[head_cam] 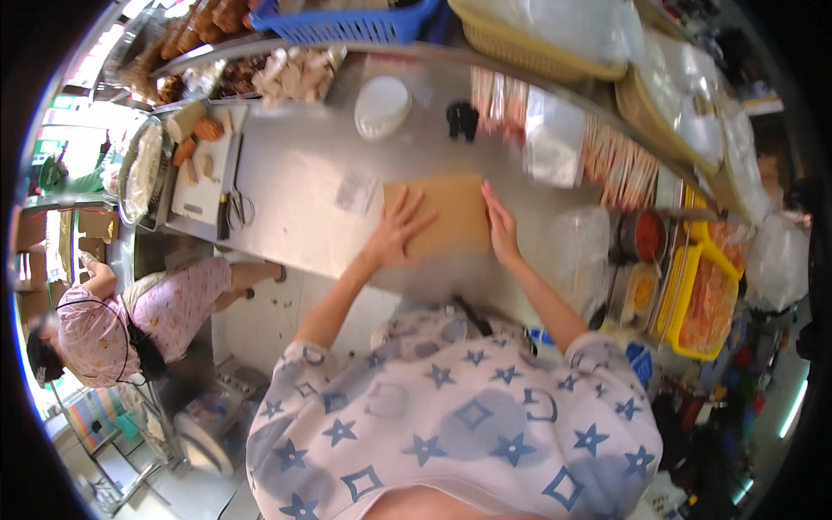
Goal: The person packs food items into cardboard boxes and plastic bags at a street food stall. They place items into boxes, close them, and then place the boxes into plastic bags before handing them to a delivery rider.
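A flat piece of brown paper or card (452, 218), possibly a paper bag, lies on the metal worktop (292, 149) in front of me. My left hand (400, 227) rests on its left part with the fingers spread. Along its right edge are the fingers of my right hand (502, 224); whether they pinch the edge is hard to tell. Just left of the brown piece is a small printed slip (355, 193). Farther back stand a white bowl-like object (382, 107) and a small black item (462, 119). Clear plastic bags (578, 253) lie right of my right hand.
On the left, a cutting board (201, 185) holds food pieces beside scissors (239, 205) and a knife (223, 218). Wrapped sticks (621, 162) line the back right. A sauce pot (648, 235) and yellow basket (705, 312) stand right. Another person (169, 305) is at left.
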A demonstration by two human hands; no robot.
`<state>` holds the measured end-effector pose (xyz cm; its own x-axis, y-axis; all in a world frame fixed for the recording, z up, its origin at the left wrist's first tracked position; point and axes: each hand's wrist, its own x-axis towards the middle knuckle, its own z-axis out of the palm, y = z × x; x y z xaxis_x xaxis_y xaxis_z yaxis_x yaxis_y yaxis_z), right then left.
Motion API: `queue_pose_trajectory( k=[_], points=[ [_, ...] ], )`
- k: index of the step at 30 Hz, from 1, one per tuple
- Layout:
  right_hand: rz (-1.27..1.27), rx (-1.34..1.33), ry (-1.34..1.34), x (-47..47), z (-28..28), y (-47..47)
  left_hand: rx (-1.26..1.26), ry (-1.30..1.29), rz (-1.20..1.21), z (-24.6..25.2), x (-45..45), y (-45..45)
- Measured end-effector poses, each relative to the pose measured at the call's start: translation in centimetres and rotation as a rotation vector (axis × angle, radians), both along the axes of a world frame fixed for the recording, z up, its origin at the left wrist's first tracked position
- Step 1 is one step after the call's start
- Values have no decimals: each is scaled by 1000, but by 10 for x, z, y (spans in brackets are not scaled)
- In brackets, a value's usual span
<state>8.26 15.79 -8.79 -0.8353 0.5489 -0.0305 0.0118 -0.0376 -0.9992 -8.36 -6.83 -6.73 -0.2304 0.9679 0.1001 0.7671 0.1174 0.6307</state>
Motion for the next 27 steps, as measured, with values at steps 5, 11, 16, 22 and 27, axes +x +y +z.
queue_pose_trajectory(
  k=[5, 11, 16, 22, 27],
  points=[
    [-76, -261, 64, -2, -6, 6, -84, -16, -24, 8, -5, -2],
    [-91, -475, -23, -2, -24, 11, -56, -140, 2, 24, -11, 3],
    [-73, -272, -14, -6, -46, 11, -120, -7, -46, 30, -6, -1],
    [91, 333, -287, 10, -18, 17, -154, 242, -35, 21, 10, -4],
    [266, 1032, -143, 15, 13, -2, -121, 292, -29, 6, 5, -2]
  ],
)
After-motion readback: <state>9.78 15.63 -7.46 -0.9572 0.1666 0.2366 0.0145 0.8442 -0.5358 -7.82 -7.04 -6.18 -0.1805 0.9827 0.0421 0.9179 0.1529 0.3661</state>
